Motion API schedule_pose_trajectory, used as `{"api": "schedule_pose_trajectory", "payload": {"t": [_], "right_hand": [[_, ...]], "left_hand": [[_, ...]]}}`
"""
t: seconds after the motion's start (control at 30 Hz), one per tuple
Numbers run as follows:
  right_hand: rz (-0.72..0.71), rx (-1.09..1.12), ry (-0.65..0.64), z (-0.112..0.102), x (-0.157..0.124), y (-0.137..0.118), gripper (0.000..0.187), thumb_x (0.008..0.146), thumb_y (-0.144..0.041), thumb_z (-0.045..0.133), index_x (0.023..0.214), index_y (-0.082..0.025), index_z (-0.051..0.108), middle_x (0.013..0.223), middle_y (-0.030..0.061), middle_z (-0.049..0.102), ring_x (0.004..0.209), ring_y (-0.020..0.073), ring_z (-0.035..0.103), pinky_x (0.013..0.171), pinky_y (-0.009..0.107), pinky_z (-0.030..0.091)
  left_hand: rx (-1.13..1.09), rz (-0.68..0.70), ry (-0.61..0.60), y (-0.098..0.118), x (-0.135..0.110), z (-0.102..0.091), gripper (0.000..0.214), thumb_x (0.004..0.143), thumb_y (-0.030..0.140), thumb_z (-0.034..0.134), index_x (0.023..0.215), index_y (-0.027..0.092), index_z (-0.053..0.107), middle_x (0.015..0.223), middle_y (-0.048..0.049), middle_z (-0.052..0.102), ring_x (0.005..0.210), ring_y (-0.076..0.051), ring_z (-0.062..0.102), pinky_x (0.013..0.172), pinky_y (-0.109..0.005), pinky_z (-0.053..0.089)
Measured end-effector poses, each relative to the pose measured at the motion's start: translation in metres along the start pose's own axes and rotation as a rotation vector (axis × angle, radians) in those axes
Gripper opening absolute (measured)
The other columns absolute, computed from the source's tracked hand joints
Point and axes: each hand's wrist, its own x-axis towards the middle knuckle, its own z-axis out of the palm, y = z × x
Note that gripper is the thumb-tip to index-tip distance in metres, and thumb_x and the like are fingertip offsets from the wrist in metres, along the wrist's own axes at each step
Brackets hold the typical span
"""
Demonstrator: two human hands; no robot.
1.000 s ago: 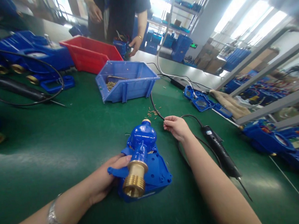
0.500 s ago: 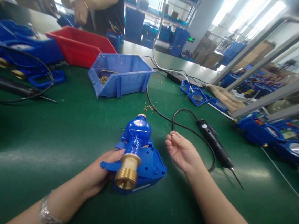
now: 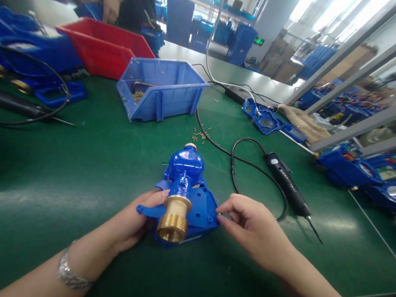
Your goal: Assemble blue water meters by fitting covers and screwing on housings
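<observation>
A blue water meter (image 3: 186,167) with a threaded brass end lies on the green bench, attached to a flat blue plastic housing (image 3: 202,207). My left hand (image 3: 145,216) is closed around its left side, with some fingers hidden beneath and behind it. At the housing's right corner, my right hand (image 3: 248,227) pinches a tiny brass screw (image 3: 218,214) between thumb and forefinger. Several loose brass screws (image 3: 200,135) are scattered beyond the meter. To the right of my right hand lies a black electric screwdriver (image 3: 287,185), its bit toward me.
A blue bin (image 3: 166,96) holding small brass screws stands ahead, beside a red bin (image 3: 104,50). Another black screwdriver (image 3: 9,103) and blue meters (image 3: 40,55) are on the left. More meters (image 3: 393,188) line the right. A co-worker's hand (image 3: 109,6) shows at the back.
My right hand has turned over and moved down and left to the housing's corner, bringing the screw against or close to it. My left hand still holds the meter.
</observation>
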Motion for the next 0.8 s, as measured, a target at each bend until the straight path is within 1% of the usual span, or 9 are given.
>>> {"api": "schedule_pose_trajectory", "payload": {"t": [0.1,0.2,0.27,0.33,0.4,0.53,0.6,0.7,0.8], "right_hand": [[-0.041,-0.059,-0.044,-0.003,0.002,-0.003,0.011,0.076,-0.010,0.054,0.070,-0.015,0.063,0.059,-0.0023,0.047,0.056,0.0103,0.043,0.054,0.023,0.032],[-0.006,-0.045,-0.101,-0.008,0.005,-0.004,0.011,0.076,-0.011,0.056,0.072,-0.015,0.065,0.060,-0.0025,0.049,0.055,0.0096,0.044,0.053,0.022,0.032],[0.037,-0.013,-0.136,-0.012,0.007,-0.003,0.010,0.075,-0.012,0.057,0.071,-0.016,0.066,0.056,-0.0039,0.045,0.053,0.0090,0.042,0.052,0.022,0.031],[0.101,0.082,-0.166,-0.014,0.008,0.001,0.009,0.073,-0.015,0.058,0.069,-0.016,0.066,0.052,-0.0050,0.041,0.050,0.0084,0.038,0.050,0.021,0.030],[0.177,0.321,-0.174,-0.013,0.008,0.007,0.005,0.071,-0.019,0.062,0.068,-0.016,0.065,0.053,-0.0046,0.044,0.049,0.0076,0.038,0.048,0.021,0.029],[0.346,0.991,-0.050,0.000,0.004,0.021,0.016,0.063,-0.027,0.072,0.069,-0.016,0.062,0.049,-0.0060,0.048,0.038,0.0031,0.034,0.036,0.016,0.020],[0.409,1.195,0.013,0.008,0.001,0.026,0.018,0.062,-0.026,0.074,0.069,-0.016,0.061,0.048,-0.0054,0.052,0.032,0.0012,0.030,0.032,0.014,0.014],[0.469,1.337,0.100,0.019,-0.003,0.028,0.019,0.058,-0.021,0.077,0.069,-0.016,0.063,0.056,-0.0016,0.061,0.032,0.0005,0.033,0.031,0.013,0.016],[0.501,1.339,0.218,0.026,-0.011,0.024,0.020,0.057,-0.023,0.078,0.072,-0.016,0.066,0.059,-0.0005,0.063,0.033,0.0011,0.035,0.031,0.013,0.019]], "left_hand": [[-0.003,0.010,-0.020,0.000,0.000,0.000,0.023,0.076,0.029,0.064,0.094,0.016,0.071,0.085,-0.0077,0.074,0.086,-0.023,0.067,0.080,-0.031,0.050],[0.004,0.024,-0.035,0.000,0.001,-0.001,0.021,0.078,0.030,0.063,0.094,0.018,0.071,0.088,-0.0065,0.074,0.084,-0.021,0.067,0.081,-0.031,0.050],[0.008,0.031,-0.040,0.000,0.002,-0.001,0.021,0.079,0.030,0.063,0.094,0.019,0.071,0.093,-0.0064,0.073,0.086,-0.021,0.067,0.083,-0.031,0.049],[0.008,0.033,-0.037,-0.001,0.003,-0.002,0.022,0.079,0.032,0.063,0.096,0.019,0.070,0.098,-0.0070,0.073,0.090,-0.022,0.067,0.085,-0.032,0.048],[0.002,0.027,-0.033,-0.001,0.003,-0.003,0.025,0.079,0.034,0.063,0.097,0.019,0.069,0.101,-0.0076,0.072,0.093,-0.023,0.066,0.085,-0.032,0.048],[-0.011,0.036,-0.013,-0.002,0.002,-0.001,0.024,0.079,0.032,0.062,0.097,0.017,0.068,0.100,-0.0071,0.072,0.088,-0.021,0.067,0.082,-0.030,0.049],[-0.020,0.054,-0.006,-0.003,0.001,0.001,0.024,0.080,0.031,0.062,0.098,0.016,0.068,0.095,-0.0064,0.073,0.086,-0.020,0.067,0.082,-0.030,0.049],[-0.025,0.082,0.004,-0.007,0.002,0.004,0.027,0.080,0.033,0.062,0.102,0.017,0.066,0.085,-0.0045,0.073,0.079,-0.018,0.067,0.084,-0.030,0.048],[-0.013,0.106,0.023,-0.009,0.002,0.006,0.031,0.080,0.034,0.062,0.107,0.018,0.065,0.085,-0.0035,0.073,0.077,-0.017,0.066,0.086,-0.030,0.047]]}}
